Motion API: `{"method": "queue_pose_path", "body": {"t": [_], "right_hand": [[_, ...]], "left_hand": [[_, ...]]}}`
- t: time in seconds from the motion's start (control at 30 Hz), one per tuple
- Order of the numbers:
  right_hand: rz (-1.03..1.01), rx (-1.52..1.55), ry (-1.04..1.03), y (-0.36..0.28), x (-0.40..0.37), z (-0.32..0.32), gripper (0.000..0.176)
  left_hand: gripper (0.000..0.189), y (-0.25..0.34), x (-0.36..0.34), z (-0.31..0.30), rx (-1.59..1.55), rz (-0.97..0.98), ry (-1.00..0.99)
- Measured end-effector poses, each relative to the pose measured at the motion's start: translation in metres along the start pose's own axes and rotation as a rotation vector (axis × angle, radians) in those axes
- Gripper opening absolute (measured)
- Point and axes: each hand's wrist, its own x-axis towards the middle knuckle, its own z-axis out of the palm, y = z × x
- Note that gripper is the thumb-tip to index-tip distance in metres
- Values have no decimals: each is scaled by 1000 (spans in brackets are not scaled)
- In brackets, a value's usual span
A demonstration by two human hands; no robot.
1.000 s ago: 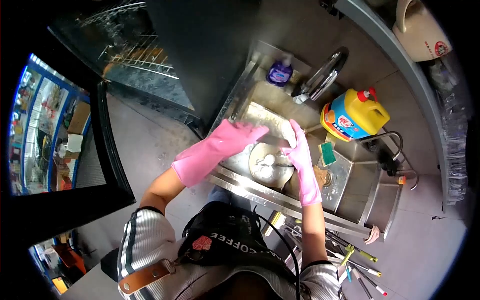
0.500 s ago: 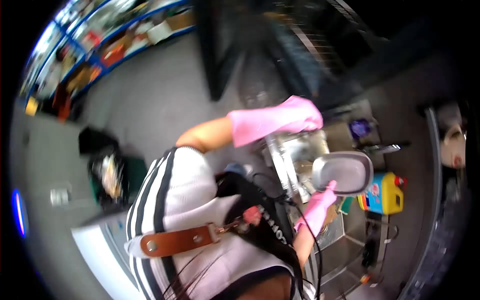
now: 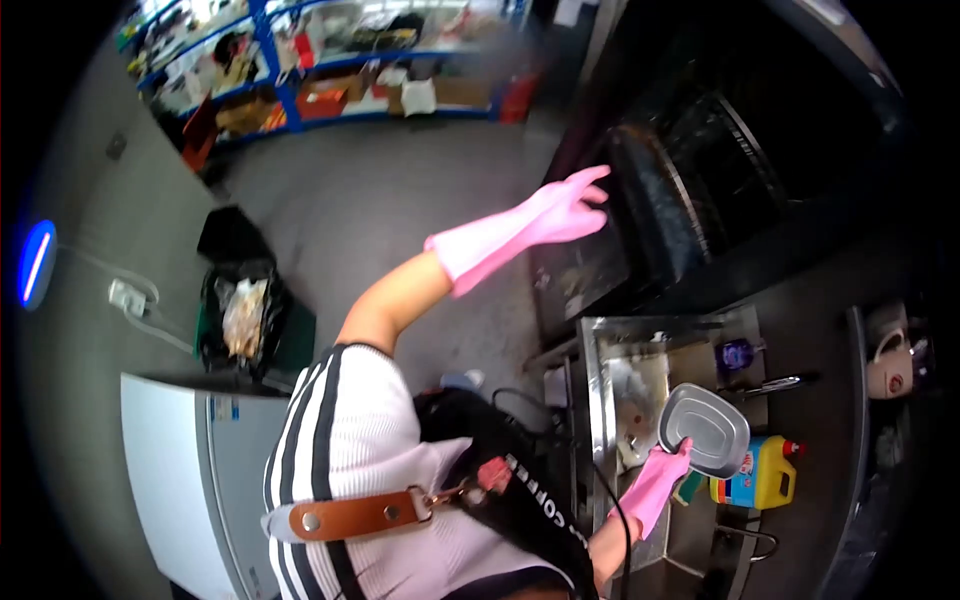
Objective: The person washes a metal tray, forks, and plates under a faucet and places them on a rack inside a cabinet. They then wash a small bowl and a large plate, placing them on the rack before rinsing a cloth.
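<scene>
My left hand (image 3: 580,205), in a pink rubber glove, reaches out at upper centre with its fingers apart and nothing in them. It is nearest to a dark appliance (image 3: 655,195) with a worn front edge. Lower right, my right hand (image 3: 668,470), also gloved in pink, grips the rim of a shallow grey metal pan (image 3: 708,432), its thumb over the edge. The pan is tilted over the far side of a metal sink (image 3: 597,385) and shows its inside, which holds no food.
Beyond the pan are a yellow detergent jug (image 3: 775,475), a purple bottle (image 3: 735,354), a faucet (image 3: 778,385) and a green sponge (image 3: 688,487). A lined bin (image 3: 295,330), white cabinet (image 3: 165,460) and blue shelves (image 3: 290,105) stand left. A cup (image 3: 888,372) sits far right.
My left hand has moved away from above the sink towards the dark appliance, and its fingers have spread. The pan stays in my right hand. The view has turned, with the sink lower in it.
</scene>
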Motion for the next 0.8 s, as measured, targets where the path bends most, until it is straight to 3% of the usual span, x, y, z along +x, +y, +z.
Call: {"method": "queue_pose_path", "body": {"t": [0.1, 0.2, 0.27, 0.3, 0.37, 0.43, 0.47, 0.53, 0.6, 0.63, 0.67, 0.73, 0.77, 0.8], "right_hand": [[71, 14, -68, 2, -31, 29, 36], [-21, -69, -86, 9, -93, 65, 40], [-114, -55, -214, 19, -129, 81, 44], [-119, -84, -266, 25, -140, 88, 44], [-151, -177, -377, 44, -147, 110, 45], [-226, -284, -486, 66, -147, 137, 46], [-230, -334, -532, 77, -151, 158, 47], [-209, -375, -698, 106, -144, 199, 49], [-192, -503, -755, 130, -138, 242, 51], [-191, -593, -791, 141, -131, 261, 50], [-181, -578, -934, 152, -123, 279, 49], [-189, -668, -1038, 167, -117, 314, 47], [-215, -743, -1058, 174, -117, 332, 45], [-239, -824, -1073, 181, -117, 349, 43]], "left_hand": [[72, 1, -1, -3, 49, -48, 66], [69, 0, -4, -16, 45, -98, 162], [63, -6, 0, -26, 115, -148, 263], [59, -31, 8, -30, 12, -55, 190], [51, -20, 11, -18, -150, -50, -24], [58, -22, 26, 4, -181, -166, -407], [65, 7, 20, 7, -40, 75, -418], [72, 0, 42, 16, 63, 212, -402], [74, -43, 76, 15, -291, 138, -401], [70, -55, 90, 7, -540, 72, -455], [54, -59, 96, -9, -458, 120, -409], [40, -87, 115, -33, -256, -166, -466], [30, -87, 115, -40, -315, -78, -363], [26, -85, 121, -53, -8, -166, -315]]}}
